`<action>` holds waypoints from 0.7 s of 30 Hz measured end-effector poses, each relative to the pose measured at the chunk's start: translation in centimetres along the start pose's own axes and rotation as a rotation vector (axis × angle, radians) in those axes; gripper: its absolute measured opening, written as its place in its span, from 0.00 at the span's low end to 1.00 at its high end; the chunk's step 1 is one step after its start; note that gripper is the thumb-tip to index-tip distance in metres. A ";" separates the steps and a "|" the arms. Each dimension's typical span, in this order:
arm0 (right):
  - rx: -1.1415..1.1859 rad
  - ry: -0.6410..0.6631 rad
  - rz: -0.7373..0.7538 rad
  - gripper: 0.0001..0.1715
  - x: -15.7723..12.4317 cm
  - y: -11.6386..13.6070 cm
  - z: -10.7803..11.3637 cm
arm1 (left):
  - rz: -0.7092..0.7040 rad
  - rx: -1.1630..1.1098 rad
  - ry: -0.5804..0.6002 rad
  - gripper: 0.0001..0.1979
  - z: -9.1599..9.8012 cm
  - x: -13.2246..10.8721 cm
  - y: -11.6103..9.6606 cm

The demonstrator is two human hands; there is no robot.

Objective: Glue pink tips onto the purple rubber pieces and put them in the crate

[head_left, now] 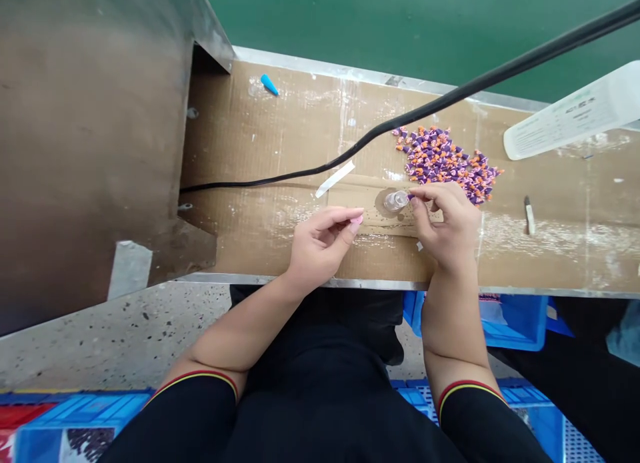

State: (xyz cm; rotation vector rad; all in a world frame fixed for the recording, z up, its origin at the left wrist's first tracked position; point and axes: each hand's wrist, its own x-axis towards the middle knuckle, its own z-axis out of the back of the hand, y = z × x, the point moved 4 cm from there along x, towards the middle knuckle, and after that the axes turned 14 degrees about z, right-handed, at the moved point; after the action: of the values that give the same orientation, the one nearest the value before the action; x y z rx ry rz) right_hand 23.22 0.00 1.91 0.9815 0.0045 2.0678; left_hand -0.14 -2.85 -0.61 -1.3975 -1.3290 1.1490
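My left hand (320, 244) is closed in a pinch around a small pink piece (357, 220), held above the cardboard. Beside a small clear glass bottle (396, 200), my right hand (447, 223) pinches a tiny purple piece (411, 197) between thumb and fingertips. The purple piece is close to the bottle's mouth; whether it touches is too small to tell. A damp ring shows on the cardboard around the bottle. Just beyond my right hand lies a pile of small purple, pink and orange pieces (445, 158).
A black cable (350, 150) crosses over the cardboard-covered bench (240, 230). A metal housing (95, 130) stands at left. A translucent container (565, 116) is at far right. Also there are a blue cone-shaped cap (269, 84), a white strip (335, 179) and a dark-tipped tool (529, 215).
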 end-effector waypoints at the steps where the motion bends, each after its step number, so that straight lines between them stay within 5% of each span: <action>1: -0.013 0.008 0.004 0.07 0.0 0.0 -0.1 | 0.001 0.007 -0.005 0.08 0.0 0.0 0.0; 10: -0.112 0.119 0.001 0.08 -0.1 -0.1 -0.5 | 0.054 0.009 -0.017 0.07 0.1 -0.2 -0.1; 21: -0.123 -0.030 -0.044 0.08 -0.3 0.5 0.0 | 0.161 -0.113 -0.061 0.15 0.2 -0.2 0.6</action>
State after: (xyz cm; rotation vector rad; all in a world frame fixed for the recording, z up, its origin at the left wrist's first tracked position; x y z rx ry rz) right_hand 22.96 -0.53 1.89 0.9283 -0.1140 1.9882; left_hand -0.23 -3.12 -1.25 -1.5866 -1.3619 1.2467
